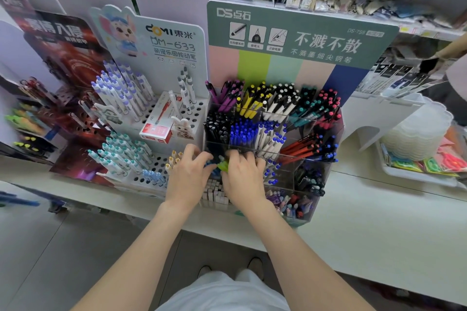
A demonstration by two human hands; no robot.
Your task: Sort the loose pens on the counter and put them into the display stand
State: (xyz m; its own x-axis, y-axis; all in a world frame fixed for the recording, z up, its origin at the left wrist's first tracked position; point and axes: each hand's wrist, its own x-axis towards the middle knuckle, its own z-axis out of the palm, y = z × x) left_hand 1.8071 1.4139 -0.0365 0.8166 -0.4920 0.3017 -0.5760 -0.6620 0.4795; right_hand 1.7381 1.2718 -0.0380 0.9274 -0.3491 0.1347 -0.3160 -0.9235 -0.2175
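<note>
A clear acrylic display stand (326, 134) with a green header sits on the white counter, its compartments packed with pens sorted by colour. Both my hands reach into its front left compartment. My left hand (187, 177) has its fingers curled down among blue pens (214, 171) there. My right hand (243, 174) lies beside it, its fingers curled over green-capped pens (223, 165). My hands hide most of what they hold. White-capped pens (214, 190) fill the row just below my hands.
A white pegboard pen stand (194, 111) with a red pen box (158, 125) is directly left. A dark red stand (75, 159) lies further left. White trays (414, 171) of stationery sit at right. Another person's arm (452, 50) shows at the far right. Shelves rise behind.
</note>
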